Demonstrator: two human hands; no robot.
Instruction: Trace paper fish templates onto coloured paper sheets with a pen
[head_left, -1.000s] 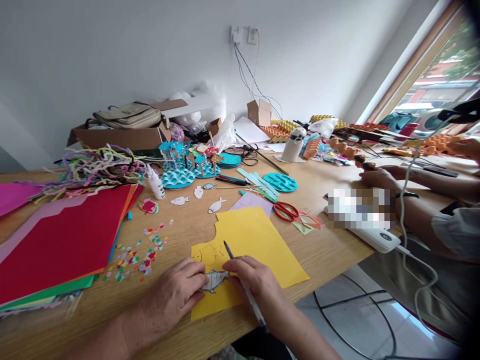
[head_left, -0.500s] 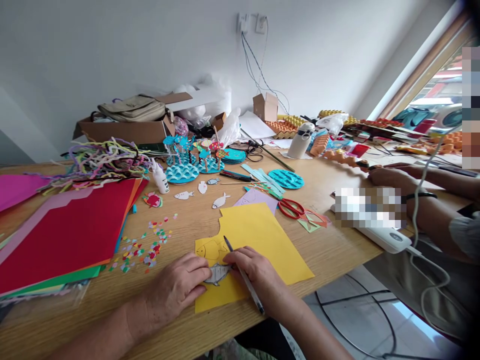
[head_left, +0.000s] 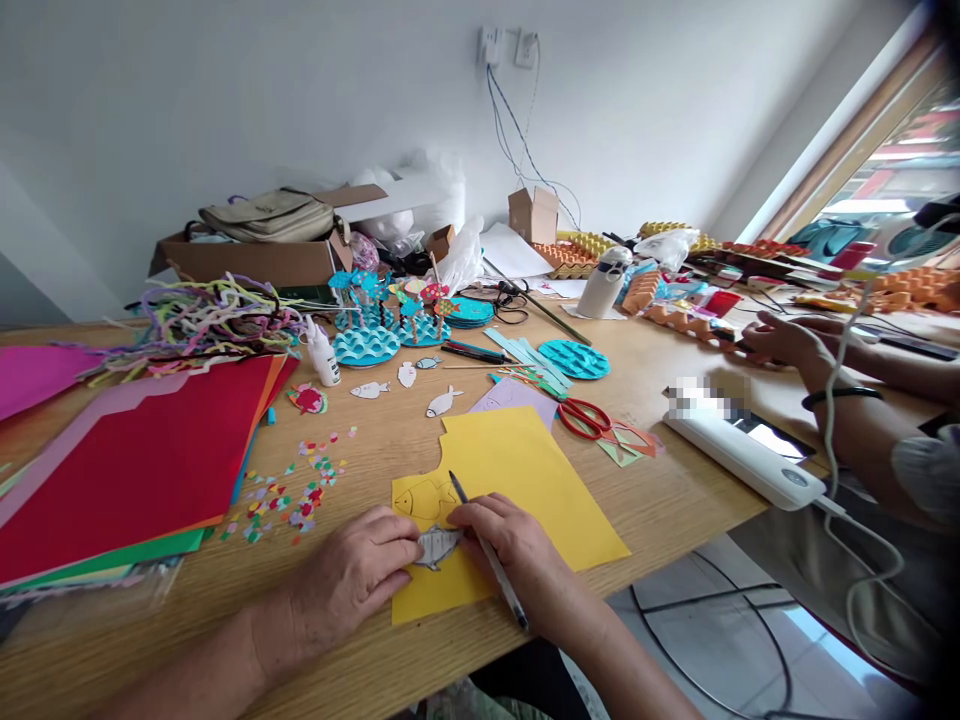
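Note:
A grey paper fish (head_left: 438, 547) lies on a yellow sheet (head_left: 532, 480), below a fish outline (head_left: 421, 499) drawn on that sheet. My left hand (head_left: 352, 565) rests at the fish's left end, fingers pressed together on it and the sheet. At the fish's right end is my right hand (head_left: 517, 550), closed round a pen (head_left: 495, 572) that slants across it, tip up beside the drawn outline. Cut paper fish (head_left: 444, 401) lie on the table beyond. Red-handled scissors (head_left: 585, 418) sit past the yellow sheet.
Coloured sheets (head_left: 142, 460) and paper confetti (head_left: 300, 495) are at the left, with a glue bottle (head_left: 322, 355) behind. Blue wavy discs (head_left: 366, 345) stand farther back. At the right, another person's hands (head_left: 784, 340) are near a white device (head_left: 742, 455).
The other person's hands at the right have lifted and opened somewhat. The view has shifted slightly; my hands, the pen and the grey fish keep their arrangement.

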